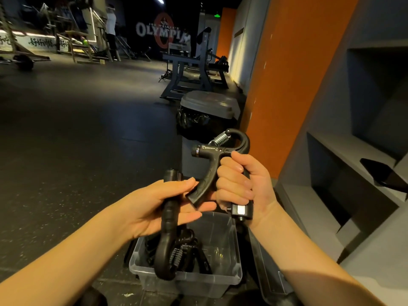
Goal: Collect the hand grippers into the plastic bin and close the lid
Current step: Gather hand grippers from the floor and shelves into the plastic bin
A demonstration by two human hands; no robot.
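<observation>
Head view: one hand gripper (212, 151) is clenched upright in the right hand (240, 184); a second gripper (168, 219) is pinched by the left hand (145, 208) and hung into the open plastic bin (198, 281) below.

Right hand (240, 184) fisted round the upper gripper (212, 151) — left hand (159, 206) palm-up, thumb pinching the lower gripper (164, 250).

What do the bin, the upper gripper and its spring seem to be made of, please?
Bin: probably clear, glossy plastic; its contents show through the walls.
Upper gripper: matt black plastic, with a ribbed handle that may be rubber-coated.
Spring: bright metal, likely steel; the coils glint.
</observation>
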